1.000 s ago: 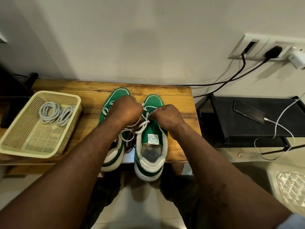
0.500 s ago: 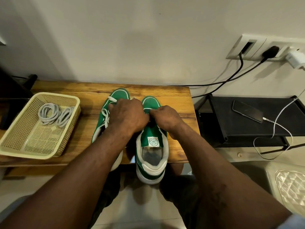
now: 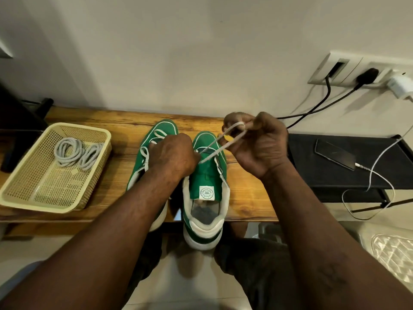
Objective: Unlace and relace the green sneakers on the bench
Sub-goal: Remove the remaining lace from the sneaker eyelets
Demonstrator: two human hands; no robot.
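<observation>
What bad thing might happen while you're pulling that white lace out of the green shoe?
The heel of the right sneaker hangs over the edge of the bench, so a hard tug from the right hand on the lace might tip it off. The left hand steadies only its front. The lace might also snag in an eyelet.

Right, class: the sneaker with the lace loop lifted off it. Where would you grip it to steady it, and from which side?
Grip the sneaker at its heel collar, from the near side. The heel overhangs the bench edge and the mouth opens upward, so a thumb could hook inside, clear of the lace loop the right hand pinches above the toe.
</observation>
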